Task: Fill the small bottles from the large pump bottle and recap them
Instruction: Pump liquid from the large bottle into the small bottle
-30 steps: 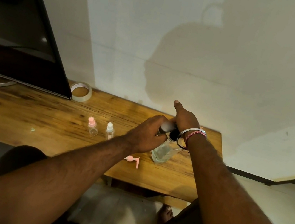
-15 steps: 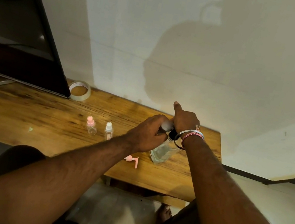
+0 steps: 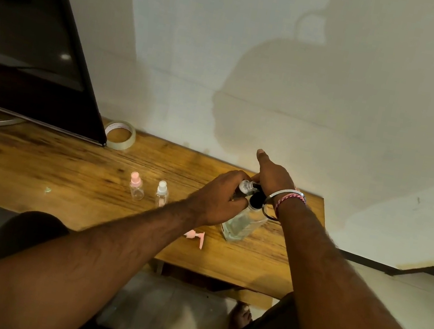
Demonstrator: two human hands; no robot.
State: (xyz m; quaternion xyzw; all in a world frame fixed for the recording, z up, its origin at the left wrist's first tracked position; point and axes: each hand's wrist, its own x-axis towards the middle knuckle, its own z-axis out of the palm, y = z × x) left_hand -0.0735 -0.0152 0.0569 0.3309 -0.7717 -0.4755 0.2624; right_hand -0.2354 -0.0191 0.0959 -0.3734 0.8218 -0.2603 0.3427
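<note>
1. Head view: the large pump bottle (image 3: 240,223), clear glass with a black pump top, stands on the wooden table (image 3: 62,177) near its right end, leaning a little toward the camera in this wide-angle shot.
2. The left hand (image 3: 218,196) is curled around a small bottle (image 3: 245,186) with a pale top, holding it up against the black pump head; most of that bottle is hidden by the fingers.
3. The right hand (image 3: 274,178) rests on top of the pump, palm down, with its forefinger stretched out straight toward the wall. The other fingers bend over the pump head, so it grips rather than lies flat. How far the pump is pressed down cannot be told.
4. A metal bangle (image 3: 285,195) and a red and white thread band (image 3: 290,202) sit on the right wrist.
5. Left of the hands, well apart from them, two more small bottles stand upright just beside each other: a pink-capped bottle (image 3: 136,188) and a white-capped bottle (image 3: 161,194).
6. A loose pink spray cap (image 3: 195,236) lies on its side near the front edge of the table, just left of the large bottle's base.
7. A roll of clear tape (image 3: 120,135) lies flat at the back of the table, beside the corner of a dark screen (image 3: 28,44).
8. A bare foot (image 3: 241,316) shows on the floor below the table.
</note>
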